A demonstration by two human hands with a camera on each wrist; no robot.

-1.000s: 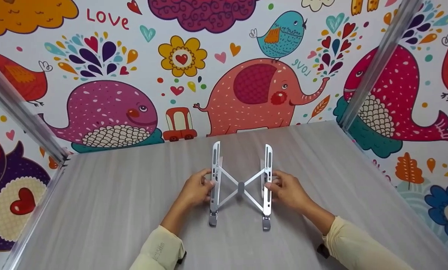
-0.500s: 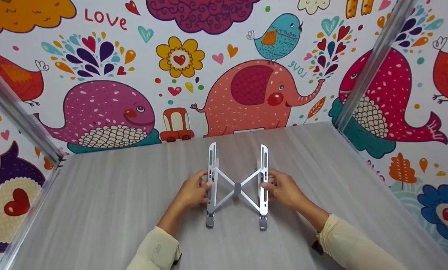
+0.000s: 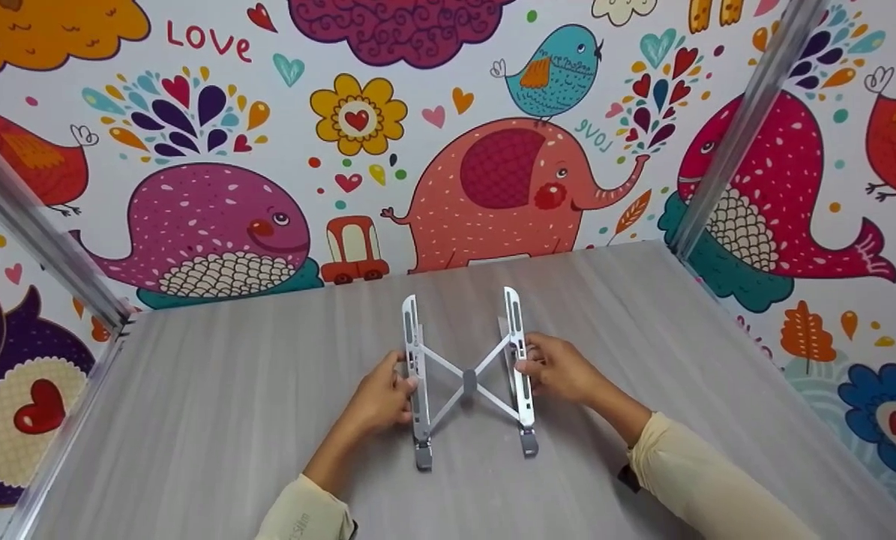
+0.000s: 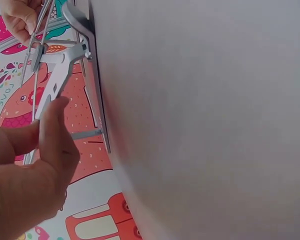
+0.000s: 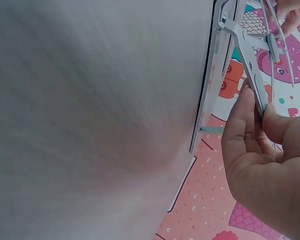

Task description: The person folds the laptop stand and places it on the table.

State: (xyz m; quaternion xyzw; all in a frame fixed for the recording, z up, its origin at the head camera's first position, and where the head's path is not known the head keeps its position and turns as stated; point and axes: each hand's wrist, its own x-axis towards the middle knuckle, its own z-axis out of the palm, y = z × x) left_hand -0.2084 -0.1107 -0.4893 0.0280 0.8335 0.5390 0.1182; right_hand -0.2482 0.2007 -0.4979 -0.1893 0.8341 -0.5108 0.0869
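A silver folding laptop stand [image 3: 470,382] stands unfolded on the table, its two long slotted rails joined by crossed bars at a grey hub. My left hand [image 3: 379,394] pinches the left rail at about its middle, thumb on the near face. On the opposite side, my right hand [image 3: 564,369] holds the right rail between thumb and fingers. The left wrist view shows the left hand [image 4: 35,175] gripping a sloped arm of the stand [image 4: 60,75], which rises from a base strip. In the right wrist view, the right hand [image 5: 267,165] holds the matching arm [image 5: 247,55].
The grey wood-grain table [image 3: 230,420] ends at a wall [image 3: 448,90] printed with cartoon animals. Metal posts [image 3: 740,142] stand at the back corners, and a metal edge strip [image 3: 65,435] runs along the left side.
Between both hands the stand has turned slightly anticlockwise. Its far ends have swung left, and the left rail has come a little nearer. Both hands keep their hold.
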